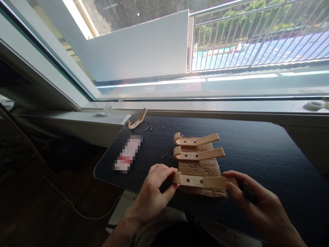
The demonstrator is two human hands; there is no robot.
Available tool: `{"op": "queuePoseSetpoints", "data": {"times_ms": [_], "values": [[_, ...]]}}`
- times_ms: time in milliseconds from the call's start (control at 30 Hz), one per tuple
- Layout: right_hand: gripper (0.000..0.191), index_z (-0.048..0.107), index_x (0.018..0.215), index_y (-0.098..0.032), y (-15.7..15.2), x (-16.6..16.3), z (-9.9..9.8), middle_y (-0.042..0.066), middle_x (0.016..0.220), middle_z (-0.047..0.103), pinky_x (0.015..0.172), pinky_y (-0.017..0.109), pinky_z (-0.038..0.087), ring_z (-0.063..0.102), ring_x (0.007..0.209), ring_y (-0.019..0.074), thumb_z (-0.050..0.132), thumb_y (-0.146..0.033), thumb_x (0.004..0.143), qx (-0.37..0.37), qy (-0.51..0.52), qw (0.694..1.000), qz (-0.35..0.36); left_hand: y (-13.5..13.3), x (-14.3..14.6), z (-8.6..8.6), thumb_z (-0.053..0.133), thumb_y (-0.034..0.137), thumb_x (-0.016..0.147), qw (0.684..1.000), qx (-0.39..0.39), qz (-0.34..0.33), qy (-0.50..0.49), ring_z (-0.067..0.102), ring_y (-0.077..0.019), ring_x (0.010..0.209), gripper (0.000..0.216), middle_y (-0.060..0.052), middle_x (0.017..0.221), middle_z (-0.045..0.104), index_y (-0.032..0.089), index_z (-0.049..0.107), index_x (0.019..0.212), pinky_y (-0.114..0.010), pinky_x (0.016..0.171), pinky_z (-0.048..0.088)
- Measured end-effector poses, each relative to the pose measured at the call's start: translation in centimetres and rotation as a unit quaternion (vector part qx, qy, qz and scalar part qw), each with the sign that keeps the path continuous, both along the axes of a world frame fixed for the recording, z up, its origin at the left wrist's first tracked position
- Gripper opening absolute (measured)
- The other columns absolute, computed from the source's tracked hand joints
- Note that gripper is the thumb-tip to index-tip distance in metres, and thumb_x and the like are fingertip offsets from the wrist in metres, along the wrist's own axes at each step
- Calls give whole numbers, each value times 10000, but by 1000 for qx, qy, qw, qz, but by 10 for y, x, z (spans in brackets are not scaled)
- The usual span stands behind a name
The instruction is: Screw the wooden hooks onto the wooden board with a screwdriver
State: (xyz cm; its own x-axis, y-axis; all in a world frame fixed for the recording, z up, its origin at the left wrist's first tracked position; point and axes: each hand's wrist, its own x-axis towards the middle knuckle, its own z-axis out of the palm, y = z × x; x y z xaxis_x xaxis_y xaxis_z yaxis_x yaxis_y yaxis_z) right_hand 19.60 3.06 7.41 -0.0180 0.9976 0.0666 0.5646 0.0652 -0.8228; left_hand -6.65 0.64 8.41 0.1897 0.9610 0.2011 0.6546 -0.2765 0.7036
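A wooden board (199,168) lies on the dark table (257,151). Two curved wooden hooks (196,140) (199,154) rest across its far half. A third wooden hook (203,181) lies across the board's near edge. My left hand (154,192) pinches the hook's curled left end. My right hand (257,202) grips its right end with thumb and fingers, and something dark shows under that hand's palm. Small screws or wood chips are scattered on the board's middle.
A fourth wooden hook (137,120) lies at the table's far left corner with loose screws (148,128) beside it. A blurred white and red packet (128,152) lies left of the board. A tape roll (315,105) sits on the windowsill. A white cable (77,209) runs over the floor.
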Motion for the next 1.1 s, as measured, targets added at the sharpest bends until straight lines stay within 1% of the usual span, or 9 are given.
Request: {"op": "queuePoseSetpoints", "data": {"times_ms": [133,267,467,600,733,800,1000,1100], "values": [[297,636,968,-218,16,2,-7,-9,739,644,543,170,451,572,618,121,538,-441,798,11,-8,1000,23,16,1,-2,563,169,820,999,36,8,20,521,-173,954,275,-41,963,586,209,548,1092,-351,923,403],[296,633,973,-219,24,4,-13,-4,784,650,572,169,456,584,672,128,531,-440,805,6,-10,1000,28,24,2,-5,560,184,830,998,52,11,31,522,-176,946,268,-47,961,587,201,551,1098,-360,919,403],[300,626,958,-213,27,5,-16,-13,717,609,555,180,439,548,636,123,517,-450,810,-2,-13,999,32,24,0,-10,568,203,835,999,43,-2,25,525,-175,940,265,-47,950,587,202,550,1099,-360,912,408],[296,606,976,-213,30,3,-17,-10,747,614,556,192,439,546,642,126,500,-436,813,1,-17,999,42,26,-1,-10,567,210,837,998,50,-8,30,521,-185,974,263,-53,972,593,202,549,1099,-374,930,397],[283,580,974,-213,31,-3,-19,-34,646,556,509,202,418,500,550,116,507,-425,801,0,-28,998,55,27,-1,-9,565,220,839,998,51,-12,27,524,-192,986,255,-56,979,599,202,553,1093,-386,936,397],[265,562,964,-213,30,-5,-19,-41,623,532,503,205,412,486,537,116,497,-418,809,-6,-34,998,54,27,0,-9,563,223,839,999,47,-11,24,528,-197,990,251,-60,986,602,201,554,1089,-390,931,404],[256,536,989,-208,30,-6,-18,-26,676,569,535,222,421,515,577,131,459,-401,840,-22,-58,996,64,27,0,-7,572,220,831,999,42,-10,27,529,-195,993,245,-57,978,611,200,569,1075,-383,938,406],[254,535,988,-214,31,-6,-17,-30,652,570,531,227,420,509,555,134,465,-401,831,-29,-72,995,58,28,0,-7,579,215,825,999,42,-9,26,533,-193,985,247,-55,967,615,195,576,1071,-380,946,401]]}}
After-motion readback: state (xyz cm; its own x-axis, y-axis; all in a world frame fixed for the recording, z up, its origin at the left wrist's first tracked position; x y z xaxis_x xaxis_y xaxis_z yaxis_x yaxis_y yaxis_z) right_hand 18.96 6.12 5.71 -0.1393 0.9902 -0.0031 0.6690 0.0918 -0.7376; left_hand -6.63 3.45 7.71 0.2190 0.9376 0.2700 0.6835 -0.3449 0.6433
